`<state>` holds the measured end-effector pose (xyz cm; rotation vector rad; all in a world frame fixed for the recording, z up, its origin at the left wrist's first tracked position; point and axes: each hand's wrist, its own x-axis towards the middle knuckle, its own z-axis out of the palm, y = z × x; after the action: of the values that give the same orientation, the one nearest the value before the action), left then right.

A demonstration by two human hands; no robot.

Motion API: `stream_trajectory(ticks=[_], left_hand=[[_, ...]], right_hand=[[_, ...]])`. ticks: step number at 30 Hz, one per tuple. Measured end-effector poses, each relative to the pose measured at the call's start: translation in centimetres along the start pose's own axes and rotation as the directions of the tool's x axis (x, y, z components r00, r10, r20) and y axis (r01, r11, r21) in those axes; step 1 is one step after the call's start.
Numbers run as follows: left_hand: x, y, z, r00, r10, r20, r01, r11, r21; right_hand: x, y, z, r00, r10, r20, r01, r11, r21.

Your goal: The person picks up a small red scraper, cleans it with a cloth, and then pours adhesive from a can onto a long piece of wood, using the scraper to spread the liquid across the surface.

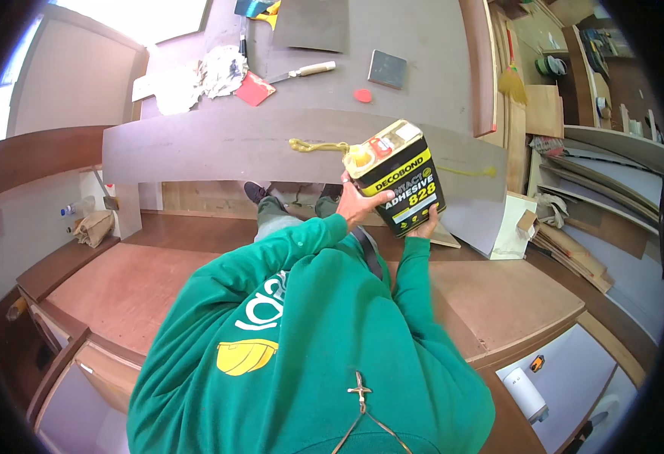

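Observation:
A black rectangular glue can [409,175] with a yellow band is tilted over a long grey-brown board [195,151]. My left hand [363,203] grips its side, thumb across the front. My right hand [425,225] is wrapped around its lower corner. The yellow-smeared spout [359,159] points left, just above the board. A looped trail of yellowish glue [317,145] lies on the board to its left, and another streak [468,172] runs to its right. Whether glue is flowing from the spout, I cannot tell.
On the table behind the board lie a wooden-handled knife [317,69], a red square piece [255,89], crumpled white material [222,72], a red oval piece [363,95] and a dark block [387,69]. A broom [512,83] and stacked boards [604,189] stand at right.

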<state>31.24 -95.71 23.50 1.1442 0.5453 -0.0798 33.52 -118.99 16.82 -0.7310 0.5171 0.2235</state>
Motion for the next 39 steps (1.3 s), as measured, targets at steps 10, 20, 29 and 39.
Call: stream_trajectory(ticks=[10,20,29,39], left_hand=[[0.2,2.5,-0.7,0.995,0.041,0.092,-0.019,0.973,-0.228],[-1.0,4.0,-2.7,0.987,-0.143,0.071,0.154,0.970,-0.186],[-0.2,4.5,-5.7,0.987,-0.097,0.129,0.120,0.975,-0.185],[1.0,6.6,-10.2,0.957,-0.162,0.240,0.243,0.898,-0.367]], right_hand=[[-4.3,-7.1,-1.5,0.991,0.131,-0.020,-0.131,0.946,-0.295],[14.1,-15.9,20.8,0.956,-0.096,0.277,0.288,0.127,-0.949],[21.0,24.2,42.1,0.468,0.732,0.495,0.871,-0.287,-0.398],[18.8,41.7,38.9,0.680,0.522,0.515,0.658,-0.745,-0.114]])
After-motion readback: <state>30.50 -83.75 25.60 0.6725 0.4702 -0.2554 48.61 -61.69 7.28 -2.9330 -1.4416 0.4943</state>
